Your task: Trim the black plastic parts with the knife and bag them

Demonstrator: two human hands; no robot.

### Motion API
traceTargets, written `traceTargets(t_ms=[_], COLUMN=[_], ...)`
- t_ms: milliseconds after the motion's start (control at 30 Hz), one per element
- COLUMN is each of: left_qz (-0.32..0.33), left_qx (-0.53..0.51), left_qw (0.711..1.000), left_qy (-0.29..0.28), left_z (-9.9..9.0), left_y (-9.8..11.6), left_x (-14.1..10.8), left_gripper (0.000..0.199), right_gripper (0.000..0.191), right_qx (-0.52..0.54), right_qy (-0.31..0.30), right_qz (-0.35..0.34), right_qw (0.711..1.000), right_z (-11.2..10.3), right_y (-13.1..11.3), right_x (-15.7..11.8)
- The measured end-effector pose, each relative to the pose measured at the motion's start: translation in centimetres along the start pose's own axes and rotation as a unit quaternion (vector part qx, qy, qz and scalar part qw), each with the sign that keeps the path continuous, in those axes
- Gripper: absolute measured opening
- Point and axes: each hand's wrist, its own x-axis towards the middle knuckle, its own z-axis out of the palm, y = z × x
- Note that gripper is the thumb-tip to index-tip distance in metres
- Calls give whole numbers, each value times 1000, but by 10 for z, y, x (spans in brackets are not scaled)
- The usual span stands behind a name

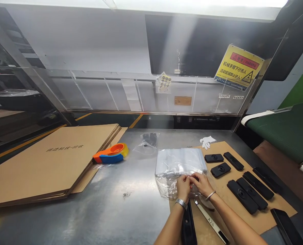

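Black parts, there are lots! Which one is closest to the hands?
The long black part just below the left hand in the picture, left of the pale tool marked A26. The other black parts lie farther away, right of the right arm.

Clear plastic bags (180, 160), stacked flat, near edge crumpled

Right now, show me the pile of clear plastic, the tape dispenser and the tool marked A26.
Pile of clear plastic (180, 161): head view, on its upper face.
Tape dispenser (111, 158): head view, on its blue side.
Tool marked A26 (210, 222): head view, on its pale handle, at the lettering.
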Motion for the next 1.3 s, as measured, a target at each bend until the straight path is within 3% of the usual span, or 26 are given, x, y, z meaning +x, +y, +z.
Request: traceTargets(t_ms=[267, 500, 633, 767, 933, 1067, 1200, 1300], left_qz=[-2, 6, 41, 111, 260, 355, 396, 404], left_qx=[-35, -69, -40, 38, 179, 272, 312, 325], left_qw=[999, 998, 998, 992, 941, 887, 846, 821], left_qy=[-5, 4, 3, 54, 124, 112, 177, 238], left_z=[-2, -4, -9, -20, -28, -38, -66, -87], left_y=[4, 6, 4, 5, 20, 30, 25, 10], left_x=[-6, -26, -34, -40, -67, -82, -80, -82], left_gripper=[23, 26, 24, 27, 21, 20, 22, 24], right_gripper=[26, 15, 12, 15, 10, 16, 23, 27], right_qx=[-39, -64, -64, -64, -86, -99, -114, -147], right_qy=[16, 43, 31, 39, 36, 5, 34, 34], right_qz=[26, 23, -4, -14, -74, -126, -69, 1], right_qw=[999, 997, 997, 997, 993, 987, 990, 989], right_z=[-9, -10, -15, -26, -33, -34, -29, -5], right_y=[-3, -18, -26, -27, -44, -65, -70, -65], right_x=[0, -8, -17, -23, -34, -48, -73, -102])
